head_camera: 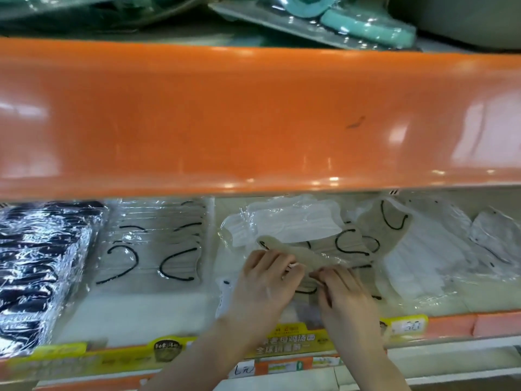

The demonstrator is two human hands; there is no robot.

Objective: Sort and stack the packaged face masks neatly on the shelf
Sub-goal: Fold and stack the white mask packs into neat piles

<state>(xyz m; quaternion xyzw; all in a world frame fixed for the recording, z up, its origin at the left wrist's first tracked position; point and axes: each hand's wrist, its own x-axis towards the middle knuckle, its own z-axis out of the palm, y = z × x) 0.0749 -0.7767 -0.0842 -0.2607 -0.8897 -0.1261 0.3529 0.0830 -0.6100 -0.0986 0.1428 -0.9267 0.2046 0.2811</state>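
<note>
Shelf bay beneath a glossy orange shelf lip (253,119), which serves as landmark. Directly below the lip's middle: a loose heap of clear-wrapped face masks, comprising a white mask pack (293,221) at the back and several beige masks with black ear loops (352,241) overlapping in front and to its right. Left hand (265,283) and right hand (344,292) reach in close together under the lip's centre, fingertips nearly meeting; both pinch the wrapper of one beige mask pack (284,251) lying slantwise at the front of the heap, its far end pointing toward the white pack. Below the lip's left part: a tidy stack of clear packs with black ear loops (152,246); further left, a stack of dark masks in crinkled film (42,266). Below the lip's right end: more white mask packs (417,266), lying askew. Beneath the hands, along the lower shelf's front edge: a yellow price strip (282,342) with printed labels, text blurred. Above the lip: teal items in plastic wrap (358,21), partly in view.
</note>
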